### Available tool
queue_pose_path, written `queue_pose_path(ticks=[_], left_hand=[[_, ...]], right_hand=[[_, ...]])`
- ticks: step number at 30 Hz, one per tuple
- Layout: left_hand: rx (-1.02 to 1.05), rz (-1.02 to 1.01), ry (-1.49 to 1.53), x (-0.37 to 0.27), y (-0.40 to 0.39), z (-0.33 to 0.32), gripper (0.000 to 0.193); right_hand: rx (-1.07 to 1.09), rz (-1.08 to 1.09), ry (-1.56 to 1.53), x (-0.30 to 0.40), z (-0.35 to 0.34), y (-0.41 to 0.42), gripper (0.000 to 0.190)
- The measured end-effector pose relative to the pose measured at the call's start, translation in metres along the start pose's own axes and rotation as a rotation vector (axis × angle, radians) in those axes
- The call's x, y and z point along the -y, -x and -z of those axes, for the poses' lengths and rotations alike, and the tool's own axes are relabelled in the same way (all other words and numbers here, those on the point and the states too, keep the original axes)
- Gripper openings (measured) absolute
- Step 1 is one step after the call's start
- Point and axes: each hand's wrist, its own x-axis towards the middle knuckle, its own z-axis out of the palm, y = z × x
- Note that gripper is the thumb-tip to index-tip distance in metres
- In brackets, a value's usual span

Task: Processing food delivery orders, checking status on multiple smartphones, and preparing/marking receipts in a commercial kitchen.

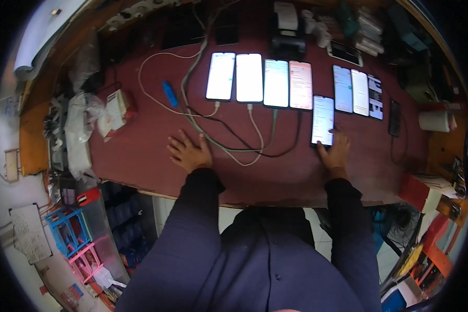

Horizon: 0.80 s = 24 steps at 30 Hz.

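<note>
My left hand (191, 153) rests palm down on the dark red tabletop (148, 167), fingers spread, holding nothing. At a lit smartphone (323, 121) is my right hand (337, 150), its thumb by the lower edge and a finger at the right side; whether it grips the phone I cannot tell. Beyond lies a row of lit phones, among them a white-screened phone (249, 78) and a pinkish-screened phone (300, 85). White, green and black charging cables (262, 136) run to phones in this row. Further right, a blue-tinted phone (342, 89) lies close beside two others.
A receipt printer (288, 39) stands at the back near paper rolls (320, 35). A white-framed device (345, 53) lies right of them. Plastic bags (80, 121) and a small box (117, 109) sit left, with a blue object (169, 93) nearer. A paper roll (433, 121) lies right.
</note>
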Motion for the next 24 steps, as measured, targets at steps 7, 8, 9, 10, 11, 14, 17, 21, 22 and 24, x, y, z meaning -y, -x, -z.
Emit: queue_pose_path(ticks=[7, 8, 9, 10, 11, 14, 17, 21, 22, 24], left_hand=[[0.029, 0.014, 0.026, 0.001, -0.001, 0.005, 0.075], [0.032, 0.016, 0.039, 0.001, -0.001, 0.006, 0.075], [0.036, 0.017, 0.054, 0.002, -0.002, 0.006, 0.075], [0.035, 0.019, 0.053, 0.003, -0.002, 0.007, 0.075], [0.036, 0.020, 0.051, 0.003, -0.003, 0.007, 0.075], [0.037, 0.019, 0.051, 0.003, -0.003, 0.007, 0.076], [0.049, 0.008, 0.055, -0.003, 0.000, 0.007, 0.075], [-0.006, 0.000, -0.038, 0.003, -0.002, 0.000, 0.075], [-0.003, -0.002, -0.039, 0.005, -0.002, -0.001, 0.075], [0.012, -0.017, -0.021, 0.008, -0.005, 0.000, 0.075]], right_hand=[[-0.049, 0.039, 0.002, -0.005, -0.010, 0.001, 0.050], [-0.044, 0.036, 0.008, -0.004, -0.010, 0.001, 0.050], [-0.045, 0.038, 0.005, -0.003, -0.010, 0.001, 0.050], [-0.035, 0.035, 0.012, -0.002, -0.010, 0.001, 0.050], [-0.026, 0.031, 0.019, -0.002, -0.009, 0.001, 0.050], [-0.034, 0.032, 0.013, 0.000, -0.009, 0.000, 0.049], [-0.048, 0.037, 0.022, -0.002, -0.002, 0.001, 0.049], [-0.008, -0.028, -0.080, 0.001, -0.001, 0.002, 0.045], [-0.033, -0.012, -0.131, 0.002, -0.003, 0.002, 0.043], [-0.052, 0.044, -0.128, 0.001, -0.008, 0.001, 0.039]])
